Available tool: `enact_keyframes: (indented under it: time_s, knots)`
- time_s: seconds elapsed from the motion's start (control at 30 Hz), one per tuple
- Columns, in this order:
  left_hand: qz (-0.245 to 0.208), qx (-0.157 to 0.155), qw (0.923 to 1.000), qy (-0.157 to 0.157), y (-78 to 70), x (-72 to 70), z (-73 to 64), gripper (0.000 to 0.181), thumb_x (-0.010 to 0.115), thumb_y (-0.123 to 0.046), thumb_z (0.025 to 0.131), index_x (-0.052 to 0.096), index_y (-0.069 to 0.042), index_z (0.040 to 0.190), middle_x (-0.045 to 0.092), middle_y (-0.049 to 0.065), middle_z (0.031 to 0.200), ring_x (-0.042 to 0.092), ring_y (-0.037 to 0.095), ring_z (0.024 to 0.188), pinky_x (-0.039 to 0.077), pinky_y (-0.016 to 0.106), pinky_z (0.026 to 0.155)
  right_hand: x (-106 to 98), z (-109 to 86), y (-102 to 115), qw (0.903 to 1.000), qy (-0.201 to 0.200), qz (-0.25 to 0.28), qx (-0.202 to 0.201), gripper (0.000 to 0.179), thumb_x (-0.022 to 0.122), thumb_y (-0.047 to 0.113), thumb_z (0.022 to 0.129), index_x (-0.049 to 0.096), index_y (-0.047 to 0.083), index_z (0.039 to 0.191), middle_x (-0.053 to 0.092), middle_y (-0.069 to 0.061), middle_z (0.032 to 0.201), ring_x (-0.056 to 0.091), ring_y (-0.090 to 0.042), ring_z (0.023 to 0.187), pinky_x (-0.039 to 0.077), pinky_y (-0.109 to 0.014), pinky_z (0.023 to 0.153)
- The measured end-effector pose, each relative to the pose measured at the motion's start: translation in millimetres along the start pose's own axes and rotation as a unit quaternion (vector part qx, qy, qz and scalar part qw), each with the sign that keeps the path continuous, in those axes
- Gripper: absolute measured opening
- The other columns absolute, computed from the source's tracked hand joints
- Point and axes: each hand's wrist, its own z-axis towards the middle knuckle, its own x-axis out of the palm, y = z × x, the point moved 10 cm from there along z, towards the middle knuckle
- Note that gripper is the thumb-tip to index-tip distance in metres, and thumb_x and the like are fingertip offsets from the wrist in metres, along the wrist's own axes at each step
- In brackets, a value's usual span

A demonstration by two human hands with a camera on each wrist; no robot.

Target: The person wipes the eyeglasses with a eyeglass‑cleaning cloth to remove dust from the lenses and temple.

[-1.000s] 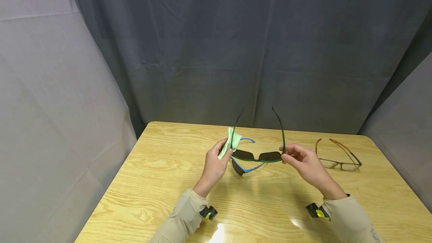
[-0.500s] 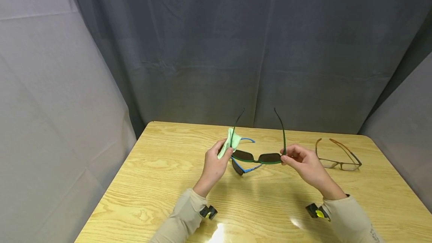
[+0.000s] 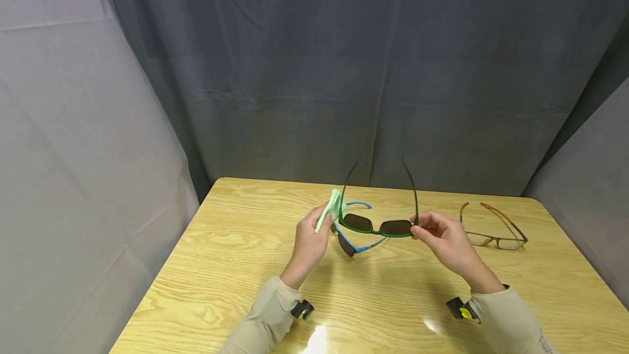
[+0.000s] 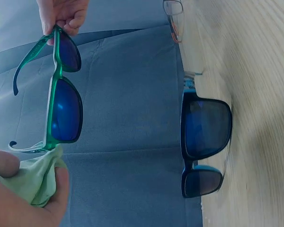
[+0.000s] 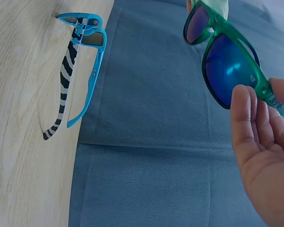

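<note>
Green-framed sunglasses (image 3: pixel 377 231) with dark lenses are held up above the table, temples unfolded and pointing away. My right hand (image 3: pixel 444 242) pinches them at the right hinge between thumb and fingers. In my left hand (image 3: pixel 310 239) a pale green cleaning cloth (image 4: pixel 35 177) is bunched between thumb and fingers. The cloth lies right at the left hinge of the sunglasses in the left wrist view. Blue sunglasses (image 3: pixel 348 245) with one zebra-striped temple (image 5: pixel 64 80) rest on the table below, partly hidden behind the green pair.
Eyeglasses (image 3: pixel 496 240) with orange-brown temple tips lie unfolded on the wooden table (image 3: pixel 221 288) to the right. A grey curtain (image 3: pixel 304 81) hangs behind the table's far edge, with paler cloth walls at both sides.
The left hand and cloth have drawn slightly left, so the left end of the green frame now shows free of the thumb. The sunglasses have shifted slightly right; the right hand keeps its hold.
</note>
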Motion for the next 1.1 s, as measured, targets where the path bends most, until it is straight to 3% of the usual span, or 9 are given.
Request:
enact_keyframes:
  time_s: [0.23,0.43,0.6,0.77,0.9,1.0,1.1]
  knots:
    - [0.040,0.065,0.9969,-0.016,-12.7,-1.9,-1.8,0.034,0.053,-0.002,0.093,0.058,-0.001,0.127,0.061,0.016,0.121,0.061,0.027,0.107,0.050,0.028,0.086,-5.1,0.7,4.3,0.9992,-0.029,-0.022,-0.018,0.014,0.062,0.004,0.090,0.063,-0.003,0.103,0.065,-0.008,0.083,0.062,-0.007,0.070,0.052,-0.024,0.060]
    - [0.094,0.160,0.9819,-0.039,-28.3,-2.8,-7.7,0.035,0.057,0.005,0.087,0.062,0.000,0.122,0.063,0.016,0.116,0.063,0.028,0.104,0.051,0.028,0.083,-6.1,0.7,6.6,0.9986,-0.039,-0.033,-0.018,0.015,0.062,0.002,0.090,0.063,-0.005,0.103,0.064,-0.010,0.081,0.062,-0.006,0.069,0.051,-0.020,0.061]
    - [0.152,0.223,0.9608,-0.063,-40.3,-0.7,-14.5,0.038,0.063,0.008,0.079,0.067,-0.003,0.115,0.066,0.010,0.114,0.063,0.025,0.103,0.052,0.030,0.085,-5.7,0.9,7.5,0.9978,-0.041,-0.047,-0.022,0.017,0.063,0.002,0.089,0.062,-0.005,0.104,0.062,-0.008,0.082,0.061,-0.007,0.069,0.051,-0.019,0.062]
    - [0.219,0.266,0.9377,-0.048,-46.8,11.0,-21.0,0.040,0.065,0.005,0.077,0.068,-0.006,0.115,0.066,0.006,0.114,0.063,0.021,0.100,0.052,0.028,0.082,-3.8,1.7,7.3,0.9976,-0.040,-0.047,-0.032,0.019,0.064,0.001,0.088,0.062,-0.004,0.106,0.063,-0.008,0.086,0.061,-0.007,0.070,0.051,-0.017,0.063]
    - [0.284,0.307,0.9074,-0.036,-51.4,21.8,-26.5,0.042,0.070,0.003,0.074,0.068,-0.006,0.114,0.066,0.005,0.114,0.061,0.020,0.103,0.048,0.026,0.090,-2.7,2.3,9.9,0.9973,-0.040,-0.042,-0.045,0.023,0.065,0.000,0.087,0.063,-0.003,0.110,0.064,-0.011,0.097,0.062,-0.008,0.072,0.051,-0.016,0.065]
    - [0.325,0.334,0.8845,-0.029,-54.2,29.8,-29.9,0.045,0.076,-0.001,0.070,0.068,-0.006,0.114,0.066,0.005,0.114,0.061,0.019,0.102,0.046,0.025,0.092,-2.2,2.2,11.7,0.9966,-0.041,-0.051,-0.050,0.023,0.066,0.000,0.086,0.064,-0.002,0.109,0.064,-0.009,0.095,0.061,-0.007,0.073,0.050,-0.015,0.066]
    - [0.352,0.342,0.8709,-0.016,-54.4,36.8,-31.1,0.048,0.078,-0.005,0.067,0.068,-0.006,0.114,0.066,0.006,0.114,0.060,0.018,0.101,0.045,0.024,0.093,-2.1,1.9,13.2,0.9957,-0.042,-0.065,-0.051,0.020,0.068,0.001,0.085,0.066,0.000,0.105,0.063,-0.005,0.088,0.060,-0.007,0.074,0.050,-0.014,0.067]
